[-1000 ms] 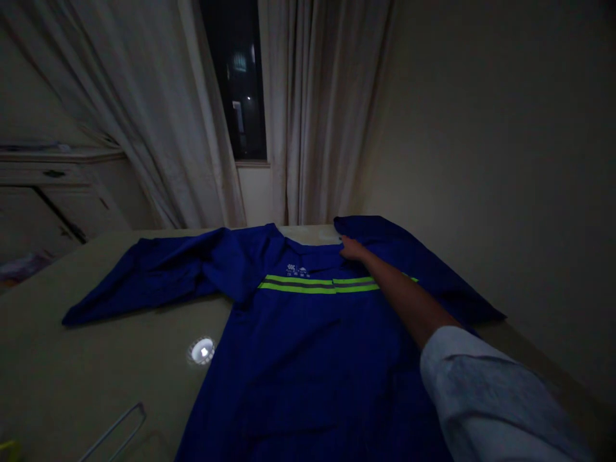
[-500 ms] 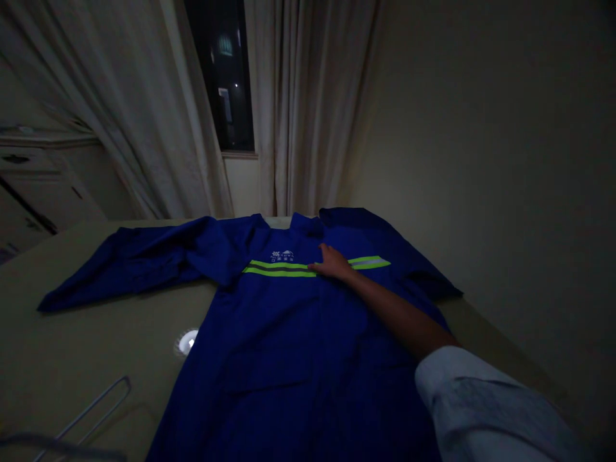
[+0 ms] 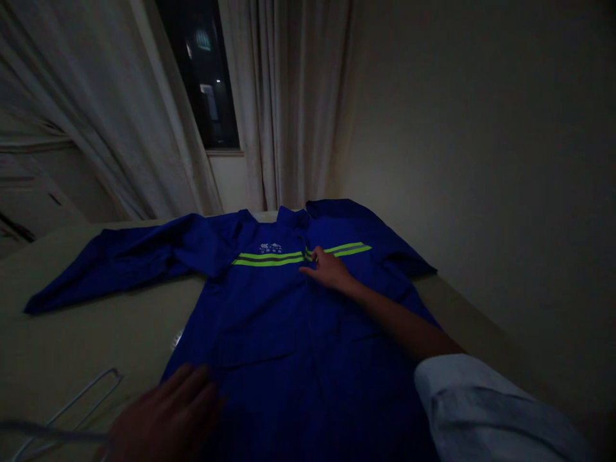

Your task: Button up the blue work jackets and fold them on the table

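A blue work jacket (image 3: 269,321) with neon yellow-green stripes lies spread flat on a beige table (image 3: 86,340), collar toward the window, one sleeve stretched out to the left. My right hand (image 3: 330,271) rests flat on the jacket's chest just below the stripes, fingers stretched out. My left hand (image 3: 166,414) lies open at the jacket's lower left edge, fingers spread, touching the cloth.
A wire clothes hanger (image 3: 62,410) lies on the table at the lower left. White curtains (image 3: 283,109) frame a dark window (image 3: 202,77) behind the table. A plain wall stands close on the right. A cabinet is at the far left.
My right hand has slid from the collar down over the stripes toward me. My left hand has come into view at the jacket's lower left. The view has shifted right.
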{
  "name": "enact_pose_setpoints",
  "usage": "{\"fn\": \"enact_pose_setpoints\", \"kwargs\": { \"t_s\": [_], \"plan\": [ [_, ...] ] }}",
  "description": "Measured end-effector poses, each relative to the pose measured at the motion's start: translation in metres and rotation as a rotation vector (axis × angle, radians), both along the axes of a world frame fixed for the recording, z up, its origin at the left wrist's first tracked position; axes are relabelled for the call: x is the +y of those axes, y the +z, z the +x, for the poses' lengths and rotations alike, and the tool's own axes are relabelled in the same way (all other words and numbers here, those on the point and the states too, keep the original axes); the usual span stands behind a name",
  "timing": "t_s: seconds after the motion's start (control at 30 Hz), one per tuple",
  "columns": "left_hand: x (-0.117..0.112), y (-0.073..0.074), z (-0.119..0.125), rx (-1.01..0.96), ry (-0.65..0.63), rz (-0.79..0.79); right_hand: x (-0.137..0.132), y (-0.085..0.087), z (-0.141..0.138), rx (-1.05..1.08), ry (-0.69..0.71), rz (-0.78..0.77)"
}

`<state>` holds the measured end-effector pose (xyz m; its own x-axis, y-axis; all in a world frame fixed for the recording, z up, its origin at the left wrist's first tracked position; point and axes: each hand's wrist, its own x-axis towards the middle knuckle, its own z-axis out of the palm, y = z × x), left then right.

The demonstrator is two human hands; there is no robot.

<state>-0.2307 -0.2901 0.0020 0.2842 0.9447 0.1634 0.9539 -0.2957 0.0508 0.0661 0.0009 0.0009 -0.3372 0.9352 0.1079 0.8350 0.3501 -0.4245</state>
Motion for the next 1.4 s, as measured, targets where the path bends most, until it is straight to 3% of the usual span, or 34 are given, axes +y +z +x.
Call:
{"fn": "enact_pose_setpoints", "kwargs": {
  "t_s": [0.07,0.17,0.27,0.37,0.47,0.6,0.67,0.73,0.83,0.97,1.03,1.2,1.4],
  "plan": [
    [0.045,0.016,0.030,0.026,-0.114,-0.109,-0.029,0.000,-0.004,-0.066,0.182,-0.043],
    [0.119,0.028,0.073,0.059,-0.143,-0.194,-0.047,0.001,0.002,-0.017,0.315,-0.121],
    [0.179,0.022,0.105,0.032,0.026,-0.241,-0.044,-0.002,0.017,0.177,0.229,-0.202],
    [0.213,0.008,0.123,-0.018,0.224,-0.205,-0.038,-0.011,0.033,0.306,0.054,-0.281],
    [0.224,-0.010,0.128,-0.060,0.187,-0.112,-0.042,-0.023,0.042,0.305,-0.023,-0.234],
    [0.225,-0.036,0.120,-0.192,-0.034,0.032,-0.050,-0.033,0.041,0.230,0.050,-0.046],
    [0.228,-0.043,0.116,-0.280,-0.074,0.017,-0.051,-0.035,0.035,0.182,0.084,0.062],
    [0.236,-0.043,0.115,-0.390,-0.063,-0.071,-0.049,-0.037,0.029,0.141,0.102,0.123],
    [0.254,-0.037,0.120,-0.540,0.055,-0.285,-0.045,-0.041,0.023,0.093,0.111,0.167],
    [0.274,-0.032,0.132,-0.572,0.176,-0.459,-0.045,-0.043,0.021,-0.033,0.097,0.222],
    [0.275,-0.034,0.136,-0.579,0.183,-0.415,-0.045,-0.041,0.020,-0.132,0.093,0.232],
    [0.259,-0.042,0.139,-0.706,0.101,-0.107,-0.040,-0.034,0.017,-0.310,0.158,0.380],
    [0.260,-0.045,0.135,-0.909,0.066,-0.071,-0.033,-0.040,0.015,-0.193,0.154,0.558]
  ]
}}
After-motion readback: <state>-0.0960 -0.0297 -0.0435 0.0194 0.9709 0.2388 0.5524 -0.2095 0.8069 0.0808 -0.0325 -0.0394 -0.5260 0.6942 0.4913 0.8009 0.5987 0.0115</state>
